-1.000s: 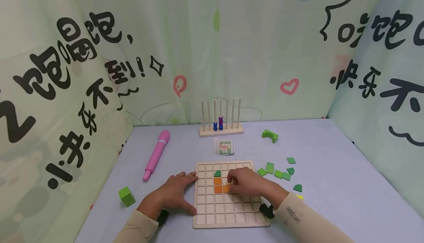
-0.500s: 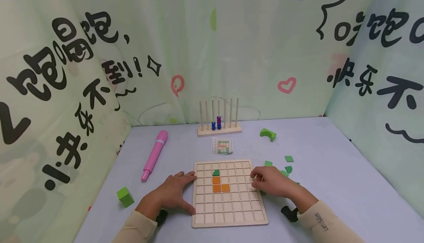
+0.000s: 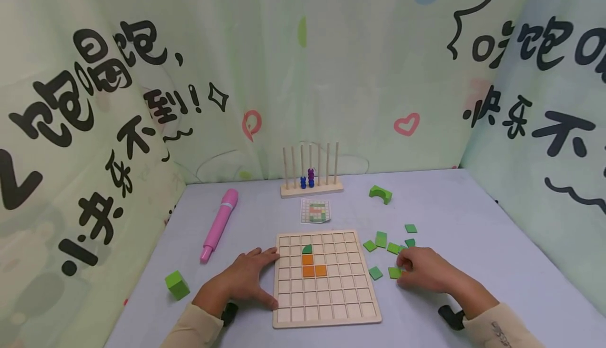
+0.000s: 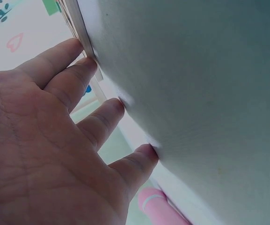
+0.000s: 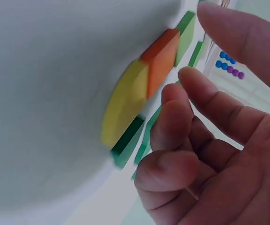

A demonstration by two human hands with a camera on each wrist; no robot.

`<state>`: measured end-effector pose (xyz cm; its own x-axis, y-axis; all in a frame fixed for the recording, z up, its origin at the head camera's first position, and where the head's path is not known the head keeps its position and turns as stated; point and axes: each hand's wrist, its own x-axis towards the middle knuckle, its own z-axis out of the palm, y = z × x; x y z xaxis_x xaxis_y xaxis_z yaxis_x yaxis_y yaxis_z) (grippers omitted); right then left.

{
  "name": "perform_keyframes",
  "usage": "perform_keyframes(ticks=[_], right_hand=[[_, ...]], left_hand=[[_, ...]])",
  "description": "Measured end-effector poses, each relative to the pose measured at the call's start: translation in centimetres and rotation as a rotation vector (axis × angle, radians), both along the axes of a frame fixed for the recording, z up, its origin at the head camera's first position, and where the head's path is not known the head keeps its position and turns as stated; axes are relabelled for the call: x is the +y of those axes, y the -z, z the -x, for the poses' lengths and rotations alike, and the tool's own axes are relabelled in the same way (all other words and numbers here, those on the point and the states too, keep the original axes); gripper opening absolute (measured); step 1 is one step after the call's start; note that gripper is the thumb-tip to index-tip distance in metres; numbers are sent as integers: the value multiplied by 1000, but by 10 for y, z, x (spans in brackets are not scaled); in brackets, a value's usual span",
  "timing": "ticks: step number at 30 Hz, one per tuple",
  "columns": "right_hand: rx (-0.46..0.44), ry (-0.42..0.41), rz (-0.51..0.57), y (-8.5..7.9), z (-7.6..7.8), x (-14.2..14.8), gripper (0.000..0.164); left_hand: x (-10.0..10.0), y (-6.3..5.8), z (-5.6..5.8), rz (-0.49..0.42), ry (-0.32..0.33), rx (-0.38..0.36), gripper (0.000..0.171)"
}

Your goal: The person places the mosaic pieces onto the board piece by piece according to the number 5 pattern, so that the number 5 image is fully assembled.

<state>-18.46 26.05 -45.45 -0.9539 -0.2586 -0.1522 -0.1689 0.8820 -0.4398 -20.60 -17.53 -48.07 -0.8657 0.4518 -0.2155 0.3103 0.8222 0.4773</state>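
Observation:
A wooden grid board (image 3: 331, 303) lies in the middle of the table. In its cells sit a green rounded tile (image 3: 307, 249) and several orange tiles (image 3: 308, 271). My left hand (image 3: 241, 274) rests along the board's left edge, fingers spread and straight, fingertips at the side. Right of the board, my right hand (image 3: 428, 269) hovers low over loose tiles, its fingers loosely bent and holding nothing. A light green tile (image 3: 394, 272) lies by its fingertips. The right wrist view shows an orange tile (image 5: 162, 58) and a yellow tile (image 5: 130, 101) near those fingers; the hand hides both in the head view.
More green tiles (image 3: 381, 239) are scattered right of the board, with a green arch block (image 3: 381, 194) behind. Behind the board lie a pattern card (image 3: 315, 211) and a peg stand (image 3: 312, 187) with beads. At left are a pink microphone-shaped toy (image 3: 220, 227) and a green cube (image 3: 177, 285).
My right hand has moved from the board's orange tiles rightward to the loose tiles, leaving an orange tile in its cell. The left hand stays at the board's edge. The head view shifts slightly.

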Motion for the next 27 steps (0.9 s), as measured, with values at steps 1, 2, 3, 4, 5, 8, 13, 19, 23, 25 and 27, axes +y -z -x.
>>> perform_keyframes(ticks=[1, 2, 3, 4, 5, 8, 13, 19, 23, 25, 27], right_hand=[[-14, 12, -13, 0, -1, 2, 28], [-25, 23, -29, -1, -2, 4, 28], [-34, 31, -47, -1, -3, 5, 29], [-42, 38, -62, -1, -3, 6, 29], [-50, 46, -72, -1, -4, 7, 28], [-58, 55, -87, -1, -4, 8, 26], [-56, 68, -81, 1, -5, 7, 20], [-41, 83, -38, 2, -6, 4, 21], [-37, 86, 1, 3, -6, 4, 23], [-34, 81, 15, 3, -7, 4, 23], [-29, 72, 28, 3, -6, 5, 22]], left_hand=[[0, 0, 0, 3, 0, 1, 112], [0, -1, 0, 4, -1, 2, 112], [0, -1, 0, 6, -2, 1, 112], [1, -2, 0, 8, -5, 0, 112], [1, -2, 0, 11, -8, -1, 112], [1, -3, 0, 15, -17, -6, 113], [1, -2, -1, 11, -12, -5, 113], [-1, -2, -1, 3, 23, 20, 112], [-2, -1, 0, 4, 29, 25, 112], [-2, -1, 0, 4, 30, 24, 112], [-3, 0, 0, 1, 30, 22, 112]])
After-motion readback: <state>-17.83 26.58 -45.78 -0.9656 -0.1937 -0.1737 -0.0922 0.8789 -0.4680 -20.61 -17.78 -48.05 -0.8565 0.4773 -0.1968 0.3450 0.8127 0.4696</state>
